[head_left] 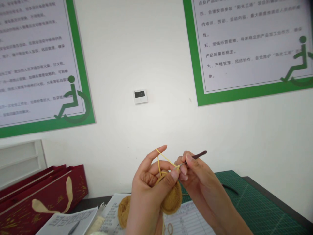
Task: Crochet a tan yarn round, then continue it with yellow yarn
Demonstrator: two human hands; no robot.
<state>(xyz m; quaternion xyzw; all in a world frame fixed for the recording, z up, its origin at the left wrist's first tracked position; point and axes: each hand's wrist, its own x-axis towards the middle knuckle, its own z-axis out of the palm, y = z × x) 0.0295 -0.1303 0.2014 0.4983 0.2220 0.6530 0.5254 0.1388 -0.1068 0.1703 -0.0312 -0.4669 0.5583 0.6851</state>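
Observation:
My left hand (153,182) pinches the edge of a mustard-brown crocheted piece (172,199) between thumb and fingers. A strand of yellow yarn (166,157) loops over its raised index finger and runs down to the work. In my right hand (193,169) is a crochet hook with a dark handle (200,154), held between thumb and fingers. The hook's thin metal shaft reaches the yellow stitch at my left fingertips. Behind my left wrist sits another mustard-brown yarn piece (124,212), partly hidden.
Printed sheets (193,215) and a green cutting mat (254,199) lie on the dark table. Dark red gift bags (49,199) stand at the left, with a pen (74,227) on paper beside them. A thermostat (140,97) and green-framed posters (198,94) are on the wall.

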